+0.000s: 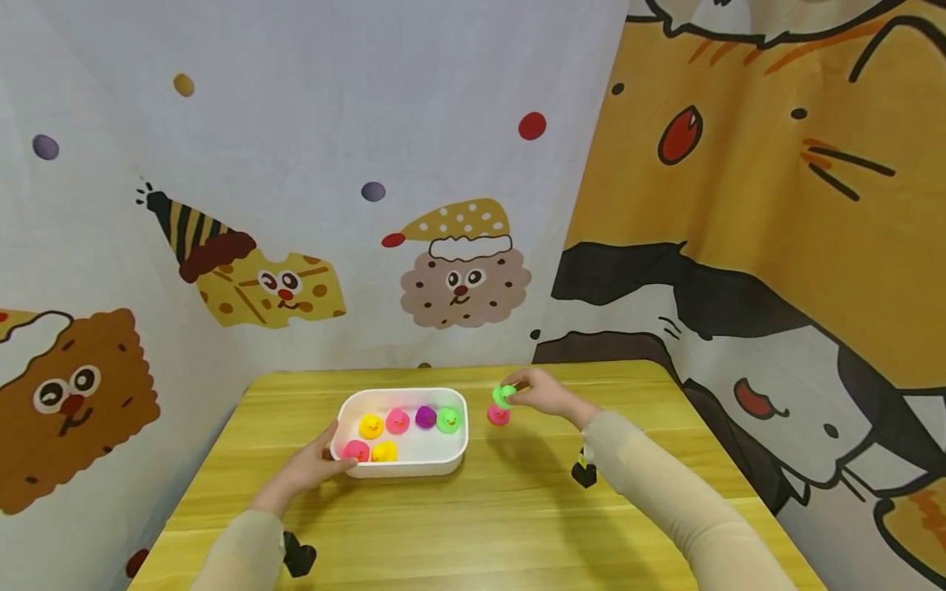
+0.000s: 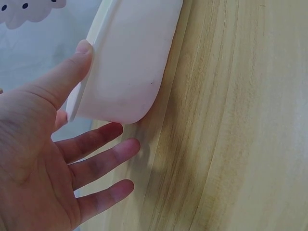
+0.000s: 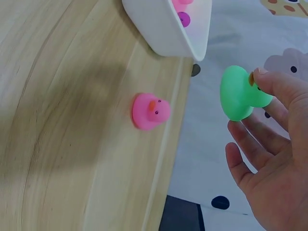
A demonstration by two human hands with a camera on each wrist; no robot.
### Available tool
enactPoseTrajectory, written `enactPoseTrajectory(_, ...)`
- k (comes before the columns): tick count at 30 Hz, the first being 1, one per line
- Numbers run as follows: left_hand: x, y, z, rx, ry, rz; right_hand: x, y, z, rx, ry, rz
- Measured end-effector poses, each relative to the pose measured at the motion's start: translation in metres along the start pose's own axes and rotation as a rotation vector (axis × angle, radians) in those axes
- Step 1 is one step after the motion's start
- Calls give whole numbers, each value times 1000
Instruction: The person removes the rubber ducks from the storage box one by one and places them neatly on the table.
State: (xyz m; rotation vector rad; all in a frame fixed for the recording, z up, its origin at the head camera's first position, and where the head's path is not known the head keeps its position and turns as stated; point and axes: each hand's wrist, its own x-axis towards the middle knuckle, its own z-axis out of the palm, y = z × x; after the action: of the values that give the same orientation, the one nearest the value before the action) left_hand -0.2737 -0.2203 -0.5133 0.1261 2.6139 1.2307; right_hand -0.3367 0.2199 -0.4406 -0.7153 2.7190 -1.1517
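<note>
A white plastic tub (image 1: pixel 414 469) stands on the table with several rubber ducks in it: yellow, pink, purple and green. My left hand (image 1: pixel 314 464) holds its near left corner, the thumb on the rim; in the left wrist view the other fingers (image 2: pixel 103 161) spread below it. To the right of the tub, my right hand (image 1: pixel 543 391) pinches a green rubber duck (image 3: pixel 235 94) between thumb and fingers, raised above the table. A pink rubber duck (image 3: pixel 149 111) sits on the table below and beside that hand, near the far edge.
The wooden table (image 1: pixel 443 533) ends at a cloth backdrop (image 1: pixel 355 328) printed with cartoon figures, close behind the tub. A second cartoon cloth (image 1: pixel 702 271) hangs along the right side. Small black objects hang at the left wrist (image 1: pixel 299 554) and right wrist (image 1: pixel 584 474).
</note>
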Motion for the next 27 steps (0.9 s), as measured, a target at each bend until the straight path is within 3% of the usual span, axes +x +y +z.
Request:
enactPoseTrajectory(8, 2, -1, 1, -14, 0, -5, -4, 10, -5, 2, 30, -21)
enactPoseTrajectory(27, 4, -1, 3, -3, 6, -38, -3, 50, -9, 12, 79, 71)
